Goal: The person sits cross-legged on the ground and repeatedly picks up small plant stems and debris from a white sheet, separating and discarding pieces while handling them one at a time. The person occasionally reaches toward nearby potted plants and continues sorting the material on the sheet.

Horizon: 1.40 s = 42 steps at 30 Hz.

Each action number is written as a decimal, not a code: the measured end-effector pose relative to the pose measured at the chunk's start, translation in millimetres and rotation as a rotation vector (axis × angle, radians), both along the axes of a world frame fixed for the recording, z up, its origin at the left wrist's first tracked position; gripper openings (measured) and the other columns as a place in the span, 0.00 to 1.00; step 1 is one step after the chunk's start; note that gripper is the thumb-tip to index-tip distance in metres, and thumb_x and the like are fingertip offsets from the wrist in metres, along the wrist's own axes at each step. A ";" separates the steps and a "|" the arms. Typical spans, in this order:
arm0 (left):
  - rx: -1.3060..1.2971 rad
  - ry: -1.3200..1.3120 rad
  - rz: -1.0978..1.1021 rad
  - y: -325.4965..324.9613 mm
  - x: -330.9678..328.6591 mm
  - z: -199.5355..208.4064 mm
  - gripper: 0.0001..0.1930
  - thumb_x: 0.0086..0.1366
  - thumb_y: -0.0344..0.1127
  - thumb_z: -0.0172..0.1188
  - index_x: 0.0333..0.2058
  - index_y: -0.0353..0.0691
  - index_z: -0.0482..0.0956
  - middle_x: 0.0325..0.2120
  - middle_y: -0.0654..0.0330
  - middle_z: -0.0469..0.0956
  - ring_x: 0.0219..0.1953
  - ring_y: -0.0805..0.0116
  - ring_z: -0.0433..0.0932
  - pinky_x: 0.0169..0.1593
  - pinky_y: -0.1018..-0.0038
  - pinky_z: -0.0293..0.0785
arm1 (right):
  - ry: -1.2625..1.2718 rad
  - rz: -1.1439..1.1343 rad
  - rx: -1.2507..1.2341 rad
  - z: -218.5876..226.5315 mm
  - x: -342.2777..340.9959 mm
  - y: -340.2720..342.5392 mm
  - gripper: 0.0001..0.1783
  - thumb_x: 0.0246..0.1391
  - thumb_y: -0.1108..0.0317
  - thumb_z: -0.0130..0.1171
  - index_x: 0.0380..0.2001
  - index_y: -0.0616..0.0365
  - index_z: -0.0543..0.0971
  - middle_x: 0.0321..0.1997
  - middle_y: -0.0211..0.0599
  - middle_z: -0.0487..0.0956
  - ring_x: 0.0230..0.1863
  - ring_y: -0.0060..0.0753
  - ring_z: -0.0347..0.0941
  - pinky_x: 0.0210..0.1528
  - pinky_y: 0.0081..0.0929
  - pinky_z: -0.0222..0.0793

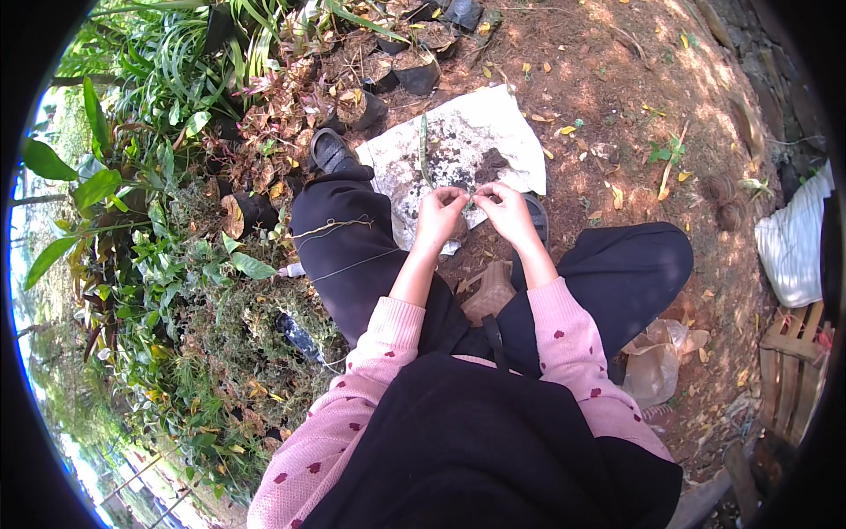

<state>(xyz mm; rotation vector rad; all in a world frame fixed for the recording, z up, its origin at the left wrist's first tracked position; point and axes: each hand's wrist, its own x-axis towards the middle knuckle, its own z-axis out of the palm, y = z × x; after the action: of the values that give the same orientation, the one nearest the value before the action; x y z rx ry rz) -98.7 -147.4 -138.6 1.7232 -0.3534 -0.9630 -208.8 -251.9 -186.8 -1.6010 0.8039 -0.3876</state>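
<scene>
My left hand (441, 214) and my right hand (505, 212) meet over the near edge of a white sheet (515, 132) strewn with dark soil. Fingers of both are pinched closed, tips almost touching; whatever they hold is too small to make out. Just beyond my left hand, a long narrow green leaf (423, 148) points away from me. A dark clump of soil or fibre (493, 161) lies on the sheet past my right hand. Across my left thigh run thin pieces of yellowish and pale string (333, 226).
Dense potted plants (176, 203) crowd the left side, with black plant bags (416, 72) at the far end. A clear plastic bag (654, 361) lies by my right knee. To the right are a white sack (796, 238) and a wooden crate (787, 370).
</scene>
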 end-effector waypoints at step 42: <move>-0.139 0.039 0.072 -2.5 0.2 -7.8 0.05 0.56 0.29 0.55 0.29 0.33 0.76 0.25 0.66 0.76 0.28 0.80 0.71 0.35 0.82 0.67 | -0.125 -0.123 0.318 22.9 2.7 0.6 0.04 0.57 0.72 0.50 0.34 0.57 0.74 0.31 0.22 0.72 0.33 0.14 0.65 0.37 0.14 0.61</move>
<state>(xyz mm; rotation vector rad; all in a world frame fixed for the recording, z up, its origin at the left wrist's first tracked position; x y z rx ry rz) -98.5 -149.9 -146.4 1.5787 -0.3232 -0.8972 -206.1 -251.3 -163.9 -1.2240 0.8252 -0.4202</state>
